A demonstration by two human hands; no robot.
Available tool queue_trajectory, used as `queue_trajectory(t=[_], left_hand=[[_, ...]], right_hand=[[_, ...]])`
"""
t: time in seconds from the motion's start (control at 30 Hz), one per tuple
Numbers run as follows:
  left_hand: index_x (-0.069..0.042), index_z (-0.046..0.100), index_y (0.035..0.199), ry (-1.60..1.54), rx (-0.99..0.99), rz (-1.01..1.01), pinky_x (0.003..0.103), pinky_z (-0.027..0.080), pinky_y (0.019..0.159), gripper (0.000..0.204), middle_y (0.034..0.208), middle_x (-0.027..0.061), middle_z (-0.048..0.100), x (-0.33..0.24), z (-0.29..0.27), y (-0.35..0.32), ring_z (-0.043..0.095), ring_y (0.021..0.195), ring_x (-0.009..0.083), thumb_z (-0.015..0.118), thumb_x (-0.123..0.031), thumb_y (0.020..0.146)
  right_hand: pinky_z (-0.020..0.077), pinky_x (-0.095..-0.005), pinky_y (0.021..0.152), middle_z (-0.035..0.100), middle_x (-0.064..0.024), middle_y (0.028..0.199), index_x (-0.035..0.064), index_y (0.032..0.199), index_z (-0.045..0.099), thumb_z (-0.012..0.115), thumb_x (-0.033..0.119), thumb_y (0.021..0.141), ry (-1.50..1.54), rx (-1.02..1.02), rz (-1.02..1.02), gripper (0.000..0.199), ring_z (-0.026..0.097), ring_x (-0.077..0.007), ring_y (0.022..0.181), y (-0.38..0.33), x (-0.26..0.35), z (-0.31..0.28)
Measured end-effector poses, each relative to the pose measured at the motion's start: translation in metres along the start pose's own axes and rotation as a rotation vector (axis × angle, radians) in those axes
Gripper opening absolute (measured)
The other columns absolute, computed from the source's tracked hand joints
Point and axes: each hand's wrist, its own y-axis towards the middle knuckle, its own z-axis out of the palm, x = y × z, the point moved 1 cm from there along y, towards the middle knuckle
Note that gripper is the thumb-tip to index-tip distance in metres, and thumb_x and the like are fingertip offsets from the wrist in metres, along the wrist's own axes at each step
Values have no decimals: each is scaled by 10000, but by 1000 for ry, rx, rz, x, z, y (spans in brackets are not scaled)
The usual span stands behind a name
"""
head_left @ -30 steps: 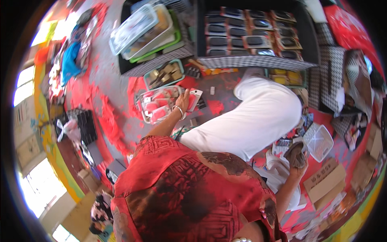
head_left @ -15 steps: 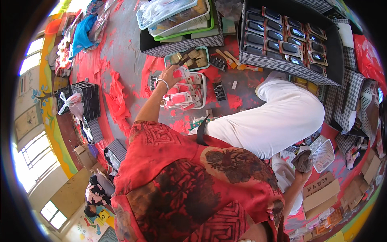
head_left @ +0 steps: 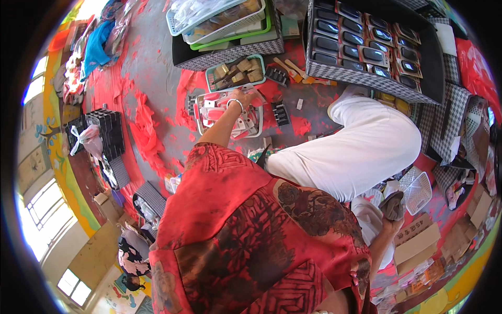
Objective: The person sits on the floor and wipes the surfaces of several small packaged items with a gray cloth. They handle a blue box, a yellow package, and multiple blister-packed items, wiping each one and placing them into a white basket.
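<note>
Left grip (head_left: 246, 97) outstretched, fingers over white tray (head_left: 201, 123)

Two white trays (head_left: 201, 112), two checkered bins (head_left: 366, 78), two hands (head_left: 246, 97).

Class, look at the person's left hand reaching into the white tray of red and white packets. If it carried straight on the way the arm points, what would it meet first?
Probably the green-rimmed tray of small brown pieces just beyond the left hand and white tray; depth is hard to judge.
</note>
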Motion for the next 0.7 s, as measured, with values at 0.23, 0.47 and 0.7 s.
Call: queue_trajectory(t=[0.23, 0.47, 0.7], left_hand=[[37, 548, 1033, 69, -179, 111, 350, 470, 775, 655, 1014, 194, 588, -6, 10, -2, 586, 950, 252, 707, -426, 597], [37, 457, 1063, 64, -29, 281, 339, 454, 827, 656, 1022, 200, 570, -20, -16, 2, 560, 971, 298, 749, -306, 587], [-71, 506, 998, 421, 253, 654, 337, 463, 800, 510, 970, 124, 585, -29, -22, 6, 565, 938, 269, 728, -98, 539]], right_hand=[[343, -481, 983, 479, -137, 1221, 21, 1235, 409, 530, 149, 814, -11, -65, -61, 456, 456, -295, 1132, -3, -2, 3], [348, -486, 978, 477, -144, 1221, 20, 1234, 410, 510, 117, 822, 52, -51, -45, 435, 457, -299, 1132, -4, -3, 5], [381, -485, 948, 484, -160, 1201, 21, 1228, 412, 507, 118, 827, -17, -89, -72, 423, 477, -306, 1106, -2, -4, 3]])
